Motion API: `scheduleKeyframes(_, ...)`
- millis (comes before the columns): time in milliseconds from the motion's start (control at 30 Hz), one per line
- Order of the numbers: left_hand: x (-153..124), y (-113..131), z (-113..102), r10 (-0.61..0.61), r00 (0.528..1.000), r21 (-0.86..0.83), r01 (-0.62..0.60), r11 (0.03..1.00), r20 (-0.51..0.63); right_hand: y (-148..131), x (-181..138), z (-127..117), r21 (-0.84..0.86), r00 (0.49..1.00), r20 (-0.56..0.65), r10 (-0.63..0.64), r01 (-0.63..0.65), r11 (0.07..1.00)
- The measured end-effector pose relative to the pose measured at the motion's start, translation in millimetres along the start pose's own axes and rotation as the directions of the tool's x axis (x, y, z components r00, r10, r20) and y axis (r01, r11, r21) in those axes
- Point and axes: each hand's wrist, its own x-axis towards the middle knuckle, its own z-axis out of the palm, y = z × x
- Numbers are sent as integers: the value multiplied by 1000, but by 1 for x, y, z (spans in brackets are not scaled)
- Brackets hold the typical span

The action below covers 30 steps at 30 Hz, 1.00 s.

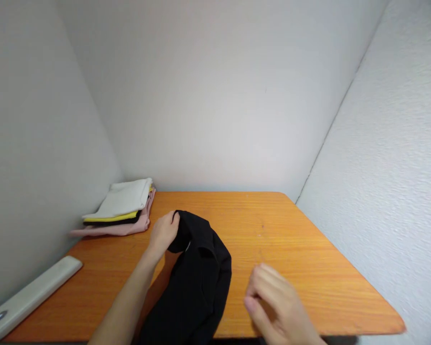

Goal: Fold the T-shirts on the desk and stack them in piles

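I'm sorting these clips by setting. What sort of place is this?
Probably a small indoor corner set up for folding clothes: an orange wooden table hemmed in by plain white walls, a stack of folded clothes, and the left hand gripping a black garment.

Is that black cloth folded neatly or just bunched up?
Bunched up: the black cloth lies rumpled, draping over the table edge, its top gripped by the left hand.

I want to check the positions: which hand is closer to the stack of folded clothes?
Left. The left hand grips the black garment just right of the stack of folded clothes; the right hand hovers far off, near the table's front edge.
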Motion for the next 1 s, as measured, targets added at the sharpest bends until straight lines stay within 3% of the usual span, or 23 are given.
scheduleKeyframes(67, -7, -10, -1, 3, 1000, -28, -4, 1000, -16, -7, 1, 45, -49, 954, 230, 190, -184, 982)
scheduleKeyframes(133, -17, -17, 3, 29, 1000, -49, -30, 998, -8, -18, -3, 89, -171, 860, 336, 383, -345, 923)
scheduleKeyframes(233, -21, -34, 13, 116, 993, 62, -118, 991, 39, -33, -6, 133, -272, 826, 252, 504, -440, 856)
scheduleKeyframes(367, -10, -82, 18, 130, 987, 214, -149, 965, 100, -36, 3, 143, -215, 826, 244, 508, -464, 859)
scheduleKeyframes(467, -9, -120, 16, 27, 992, 289, -62, 955, 121, -28, 7, 134, -109, 822, 289, 491, -481, 870)
scheduleKeyframes(533, -15, -135, 14, -32, 994, 324, -5, 946, 108, -20, 6, 128, -22, 846, 269, 460, -472, 881)
scheduleKeyframes(667, -30, -139, 4, -103, 993, 362, 75, 929, 58, 2, 3, 106, 140, 901, 119, 418, -432, 891)
scheduleKeyframes(767, -43, -119, -17, -62, 998, 212, 60, 976, 2, 20, 3, 71, 230, 874, -24, 484, -467, 854)
scheduleKeyframes(867, -64, -79, -55, -21, 975, -194, -23, 981, -222, 31, -3, 17, 225, 798, -280, 533, -485, 845)
scheduleKeyframes(933, -83, -49, -85, -25, 913, -336, -125, 934, -408, 33, -13, -24, 151, 720, -478, 504, -498, 854)
scheduleKeyframes(1000, -101, -23, -112, -15, 800, -333, -232, 914, -600, 36, -26, -65, 36, 670, -621, 406, -493, 869)
